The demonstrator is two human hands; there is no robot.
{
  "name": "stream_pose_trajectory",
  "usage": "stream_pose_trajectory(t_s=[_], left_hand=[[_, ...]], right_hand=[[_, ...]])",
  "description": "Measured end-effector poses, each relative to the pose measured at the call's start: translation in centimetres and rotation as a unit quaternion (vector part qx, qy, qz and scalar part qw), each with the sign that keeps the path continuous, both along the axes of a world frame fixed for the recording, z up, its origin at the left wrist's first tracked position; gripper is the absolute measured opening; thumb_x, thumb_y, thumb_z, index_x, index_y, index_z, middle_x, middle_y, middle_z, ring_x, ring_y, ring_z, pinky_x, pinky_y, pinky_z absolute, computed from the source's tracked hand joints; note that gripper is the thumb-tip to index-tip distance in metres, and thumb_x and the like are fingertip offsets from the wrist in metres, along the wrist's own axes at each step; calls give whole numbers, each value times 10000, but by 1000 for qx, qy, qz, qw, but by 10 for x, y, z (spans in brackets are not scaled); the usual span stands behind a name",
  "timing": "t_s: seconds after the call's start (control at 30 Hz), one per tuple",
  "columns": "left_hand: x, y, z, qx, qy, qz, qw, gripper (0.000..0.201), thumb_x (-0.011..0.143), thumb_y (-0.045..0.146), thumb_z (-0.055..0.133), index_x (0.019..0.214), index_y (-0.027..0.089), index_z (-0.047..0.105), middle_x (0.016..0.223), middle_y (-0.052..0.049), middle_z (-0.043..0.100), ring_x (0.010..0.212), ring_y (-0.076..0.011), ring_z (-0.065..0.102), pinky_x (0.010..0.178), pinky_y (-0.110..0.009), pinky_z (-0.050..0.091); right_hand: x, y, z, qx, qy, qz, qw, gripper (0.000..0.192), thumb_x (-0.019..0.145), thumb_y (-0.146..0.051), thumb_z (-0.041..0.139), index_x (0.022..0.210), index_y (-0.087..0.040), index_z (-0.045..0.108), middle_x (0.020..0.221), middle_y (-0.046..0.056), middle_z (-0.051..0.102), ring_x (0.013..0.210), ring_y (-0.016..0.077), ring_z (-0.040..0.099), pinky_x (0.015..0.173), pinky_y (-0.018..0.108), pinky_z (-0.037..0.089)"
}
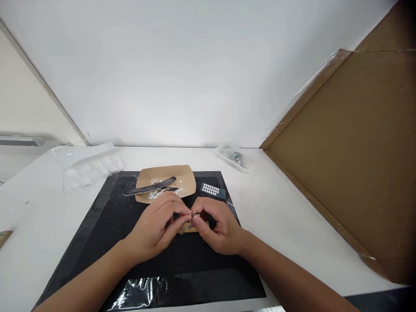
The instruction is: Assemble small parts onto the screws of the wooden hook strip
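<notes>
My left hand (156, 227) and my right hand (216, 227) meet over the black mat (97, 234), fingertips pinched together on a tiny pale piece (194, 214). Which hand carries it I cannot tell for sure; both touch it. Just beneath the fingers a small tan strip (191, 228) lies on the mat. Behind the hands sits a brown paper tray (182, 175) holding small white bits (156, 193) and a dark nail file (150, 187).
A dark card with white dots (212, 190) lies right of the tray. A clear plastic box (235, 157) stands at the back, a clear blister tray (87, 162) at back left. A cardboard wall (351, 164) borders the right side of the white table (292, 225).
</notes>
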State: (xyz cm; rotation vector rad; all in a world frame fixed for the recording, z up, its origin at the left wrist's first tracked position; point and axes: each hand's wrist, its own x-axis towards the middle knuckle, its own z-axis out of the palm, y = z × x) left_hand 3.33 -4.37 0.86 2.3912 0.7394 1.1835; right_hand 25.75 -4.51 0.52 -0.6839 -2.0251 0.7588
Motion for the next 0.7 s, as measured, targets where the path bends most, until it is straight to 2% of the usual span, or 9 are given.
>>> stream_pose_trajectory(t_s=[0.1,0.2,0.3,0.4,0.5,0.7], left_hand=[[1,-1,1,11,-6,-3,1000,144,1023,89,633,1133,179,655,1010,-48,648,973,-164,616,877,-294,520],[1,-2,1,21,-7,-15,1000,170,1010,76,649,1150,172,664,1013,-58,664,977,-172,623,880,-307,531],[2,-2,2,25,-18,-29,999,202,994,61,663,1170,162,671,1015,-68,689,981,-178,636,881,-316,548],[4,-2,2,37,-27,-32,998,225,979,53,673,1180,154,685,1005,-76,717,971,-186,653,878,-335,563],[6,-2,1,18,-35,-24,999,227,985,60,660,1183,156,714,1017,-87,728,962,-182,676,855,-325,588],[11,-7,2,-53,-72,22,996,194,983,96,671,1125,187,767,989,-81,734,822,-135,703,601,-194,574]], right_hand=[[3,-1,1,-30,-10,29,999,147,1031,-245,533,903,-202,590,757,-6,612,654,131,541,631,267,431],[5,-2,2,-69,-22,47,996,200,1048,-255,503,868,-202,574,678,-45,537,575,104,460,566,241,368],[6,-3,1,-86,-11,52,995,196,1036,-237,492,861,-199,572,679,-45,526,572,100,445,558,232,363],[4,-4,-1,-78,-3,20,997,166,984,-207,529,822,-201,564,687,-38,547,579,100,466,559,226,376],[0,-4,-3,-59,-4,-30,998,163,910,-162,574,760,-207,533,639,-62,512,537,81,440,526,205,347],[-4,-4,0,-1,-19,-91,996,144,879,-146,597,754,-208,565,639,-68,539,515,72,464,541,207,365]])
